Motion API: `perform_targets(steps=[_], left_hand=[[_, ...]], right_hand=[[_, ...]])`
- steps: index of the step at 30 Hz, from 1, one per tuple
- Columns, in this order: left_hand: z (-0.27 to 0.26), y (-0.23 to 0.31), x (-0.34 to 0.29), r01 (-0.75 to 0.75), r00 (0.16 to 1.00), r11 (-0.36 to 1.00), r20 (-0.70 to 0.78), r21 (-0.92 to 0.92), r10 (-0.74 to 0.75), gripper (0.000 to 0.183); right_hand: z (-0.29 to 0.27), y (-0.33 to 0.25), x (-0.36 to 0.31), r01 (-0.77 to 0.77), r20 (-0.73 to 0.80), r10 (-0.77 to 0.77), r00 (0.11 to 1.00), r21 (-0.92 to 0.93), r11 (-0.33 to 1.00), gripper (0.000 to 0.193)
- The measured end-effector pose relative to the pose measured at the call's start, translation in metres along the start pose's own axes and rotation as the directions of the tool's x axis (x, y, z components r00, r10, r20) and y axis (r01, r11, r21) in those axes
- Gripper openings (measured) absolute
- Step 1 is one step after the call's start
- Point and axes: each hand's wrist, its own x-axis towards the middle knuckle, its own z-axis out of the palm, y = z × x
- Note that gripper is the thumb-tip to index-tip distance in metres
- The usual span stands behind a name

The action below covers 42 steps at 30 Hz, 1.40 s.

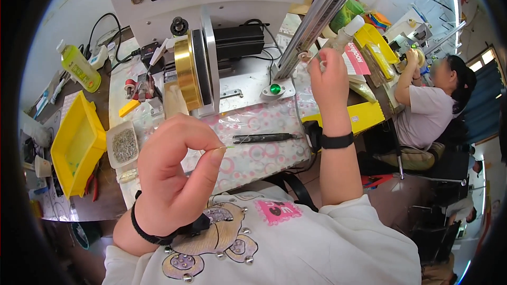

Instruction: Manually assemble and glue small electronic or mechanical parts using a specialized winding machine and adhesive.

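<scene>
My left hand [177,171] is closed in a pinch in front of the machine. Between thumb and forefinger it holds a fine wire [228,147], whose short greenish end sticks out to the right. My right hand [330,76] is raised beside the slanted metal column [320,21], fingers curled together near a small pale ring-shaped guide [304,57]. What those fingers hold, if anything, is too small to make out. Left of the column stands a gold-rimmed wheel [186,74] on the machine. A black pen-shaped tool [264,138] lies on the patterned table cover [248,166] between my hands.
At left are a white dish of small metal pieces [123,144], a yellow tray [79,148], red-handled pliers [92,186] and a green drink bottle [79,66]. A green button [275,88] sits at the column's foot. At right, a co-worker [430,95] sits at another machine.
</scene>
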Motion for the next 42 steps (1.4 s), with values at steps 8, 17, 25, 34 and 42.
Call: perform_targets(steps=[8,17,25,34,42], left_hand=[[-0.003,-0.001,-0.001,-0.242,0.969,0.949,-0.001,0.202,0.247,0.014],[0.0,0.017,-0.006,-0.461,0.879,0.796,0.08,0.393,0.47,0.025],[-0.002,0.028,-0.01,-0.49,0.872,0.768,0.208,0.413,0.444,0.011],[0.008,0.026,-0.007,-0.497,0.868,0.785,0.226,0.371,0.443,0.011],[0.016,0.02,-0.005,-0.488,0.871,0.809,0.249,0.328,0.424,0.011]], right_hand=[[-0.089,0.004,-0.039,-0.206,-0.224,0.422,0.879,0.619,0.758,0.014],[-0.152,-0.116,-0.035,0.216,-0.077,-0.217,0.973,0.636,0.741,0.024],[-0.135,-0.149,-0.026,0.315,0.05,-0.483,0.874,0.7,0.642,0.022],[-0.133,-0.143,-0.029,0.316,0.044,-0.469,0.882,0.682,0.659,0.023],[-0.128,-0.134,-0.035,0.293,0.047,-0.456,0.889,0.706,0.645,0.024]])
